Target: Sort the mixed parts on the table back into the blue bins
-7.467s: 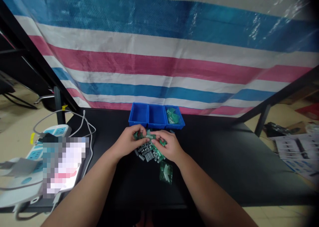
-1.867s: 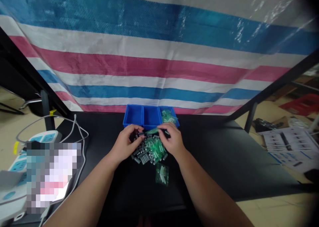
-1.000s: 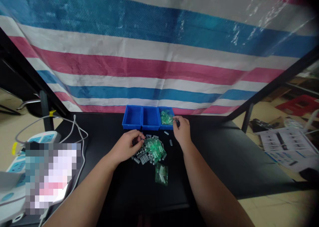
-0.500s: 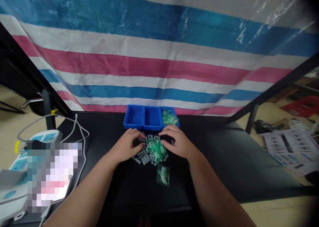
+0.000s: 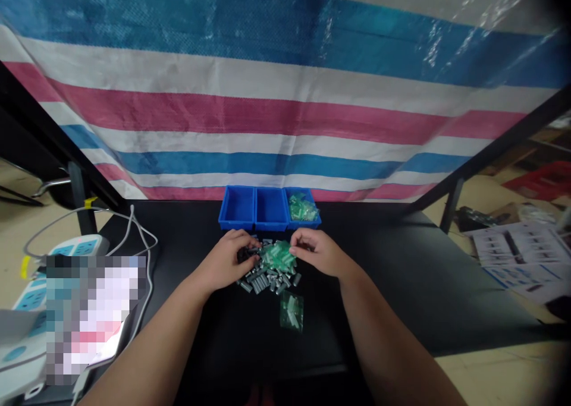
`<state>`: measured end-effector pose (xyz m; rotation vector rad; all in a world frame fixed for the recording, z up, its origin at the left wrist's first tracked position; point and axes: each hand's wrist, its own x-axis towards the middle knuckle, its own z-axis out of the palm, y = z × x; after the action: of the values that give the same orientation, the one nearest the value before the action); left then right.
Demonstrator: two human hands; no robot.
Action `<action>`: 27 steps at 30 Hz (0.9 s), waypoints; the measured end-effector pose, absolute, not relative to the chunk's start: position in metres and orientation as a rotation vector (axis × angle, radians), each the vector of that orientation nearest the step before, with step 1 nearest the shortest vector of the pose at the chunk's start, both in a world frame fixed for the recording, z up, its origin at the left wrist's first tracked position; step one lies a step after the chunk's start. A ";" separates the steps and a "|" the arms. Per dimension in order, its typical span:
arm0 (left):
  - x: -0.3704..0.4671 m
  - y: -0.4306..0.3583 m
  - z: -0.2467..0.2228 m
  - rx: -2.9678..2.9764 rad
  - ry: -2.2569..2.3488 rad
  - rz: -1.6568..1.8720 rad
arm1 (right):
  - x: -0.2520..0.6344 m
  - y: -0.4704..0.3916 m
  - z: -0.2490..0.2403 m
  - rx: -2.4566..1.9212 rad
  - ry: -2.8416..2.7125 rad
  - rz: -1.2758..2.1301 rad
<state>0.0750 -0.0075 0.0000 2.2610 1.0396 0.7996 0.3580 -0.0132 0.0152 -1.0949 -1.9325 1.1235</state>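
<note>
A heap of small grey metal cylinders (image 5: 261,282) lies on the black table. On top of it rests a crumpled green plastic bag (image 5: 277,254). My right hand (image 5: 319,252) pinches the bag's right edge between thumb and fingers. At the heap's left side, my left hand (image 5: 229,258) has its fingers curled around small dark pieces that are too blurred to name. Nearer to me, a small green bag (image 5: 291,312) with pale cylinders inside lies flat.
Three joined blue bins (image 5: 237,224) stand behind the heap; the right one has green bags (image 5: 303,207) in it. To the left are a power strip (image 5: 29,299), white cables (image 5: 150,275) and a blurred-out device (image 5: 96,317). A striped sheet (image 5: 285,117) hangs behind the table.
My right hand has gone from spread over the heap to pinching the green bag, which has shifted up and away from the heap's near side. My left hand has barely moved.
</note>
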 end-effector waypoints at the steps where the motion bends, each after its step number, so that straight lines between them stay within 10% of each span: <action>1: 0.075 -0.007 -0.001 2.253 1.041 0.806 | 0.360 -0.011 0.013 -1.101 -1.834 1.132; 11: 0.074 -0.006 -0.004 2.193 1.011 0.864 | 0.381 0.020 -0.005 -1.343 -1.539 -0.114; 27: 0.075 -0.006 -0.007 2.091 0.953 0.933 | 0.379 0.076 0.008 -1.738 -2.196 -0.134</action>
<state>0.0749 -0.0061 -0.0065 2.0905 0.9527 0.9327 0.3786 0.0757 0.0079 -1.7380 -2.1962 -0.1336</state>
